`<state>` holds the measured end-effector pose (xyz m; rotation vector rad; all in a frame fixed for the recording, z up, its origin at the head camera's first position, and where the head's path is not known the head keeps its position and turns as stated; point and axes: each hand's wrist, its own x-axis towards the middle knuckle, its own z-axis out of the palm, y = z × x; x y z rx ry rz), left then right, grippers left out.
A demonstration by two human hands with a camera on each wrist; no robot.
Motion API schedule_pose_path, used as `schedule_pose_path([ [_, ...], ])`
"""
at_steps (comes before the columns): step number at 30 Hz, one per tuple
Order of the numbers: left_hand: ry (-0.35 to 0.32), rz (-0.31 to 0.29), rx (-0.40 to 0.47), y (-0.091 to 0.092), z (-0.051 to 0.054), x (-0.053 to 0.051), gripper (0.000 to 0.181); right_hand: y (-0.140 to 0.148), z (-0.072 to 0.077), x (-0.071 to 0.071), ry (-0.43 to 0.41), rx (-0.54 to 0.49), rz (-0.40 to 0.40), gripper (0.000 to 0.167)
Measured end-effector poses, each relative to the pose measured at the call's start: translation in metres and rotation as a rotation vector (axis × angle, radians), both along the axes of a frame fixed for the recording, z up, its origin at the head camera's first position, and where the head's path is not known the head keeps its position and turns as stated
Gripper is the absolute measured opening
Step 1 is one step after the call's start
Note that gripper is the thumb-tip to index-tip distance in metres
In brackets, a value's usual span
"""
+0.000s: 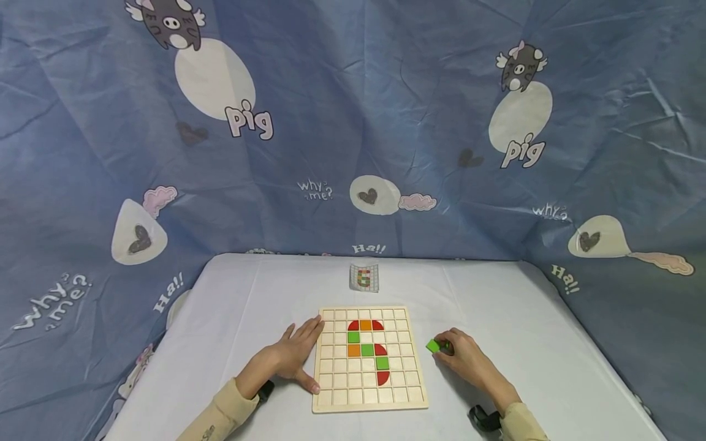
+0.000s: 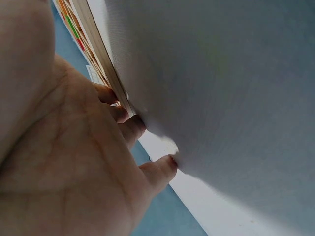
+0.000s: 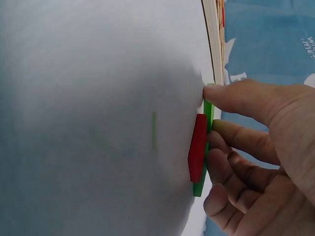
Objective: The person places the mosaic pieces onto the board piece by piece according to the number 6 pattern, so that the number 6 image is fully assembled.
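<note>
A wooden grid board (image 1: 337, 392) lies on the table, with red quarter-round, green square and orange square tiles in several of its cells. My left hand (image 1: 292, 355) rests along its left edge, fingers extended and thumb at the near left corner; in the left wrist view the fingertips (image 2: 133, 129) meet the board's side. Right of the board, my right hand (image 1: 464, 358) pinches a green square tile (image 1: 432, 346) between thumb and fingers. In the right wrist view a red tile (image 3: 198, 147) and more green (image 3: 198, 190) show by the fingers; how they are held is partly hidden.
Behind the board lies a small printed card (image 1: 364, 278) showing a coloured grid pattern. A white cloth (image 1: 265, 288) covers the table. A blue patterned curtain (image 1: 331, 122) stands around the back and sides. Dark wrist straps (image 1: 484, 419) sit at both wrists.
</note>
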<state>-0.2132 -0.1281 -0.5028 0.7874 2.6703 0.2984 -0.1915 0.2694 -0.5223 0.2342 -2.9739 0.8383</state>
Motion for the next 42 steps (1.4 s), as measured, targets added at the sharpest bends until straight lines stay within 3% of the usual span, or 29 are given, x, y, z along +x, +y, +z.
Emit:
schedule_pose_path([
  [16, 0.005, -0.007, -0.002, -0.001, -0.005, -0.002, 0.142, -0.002, -0.002, -0.001, 0.021, 0.1, -0.02, 0.02],
  [29, 0.008, -0.004, -0.005, 0.0, -0.003, -0.001, 0.142, -0.007, 0.004, -0.001, 0.052, 0.074, -0.01, 0.026],
  [36, 0.012, -0.005, -0.006, 0.0, -0.003, -0.001, 0.142, -0.024, 0.022, 0.006, 0.095, 0.022, 0.072, 0.025],
  [42, 0.019, -0.008, -0.005, -0.001, -0.005, -0.002, 0.142, -0.046, 0.028, 0.012, 0.146, 0.074, 0.186, 0.025],
])
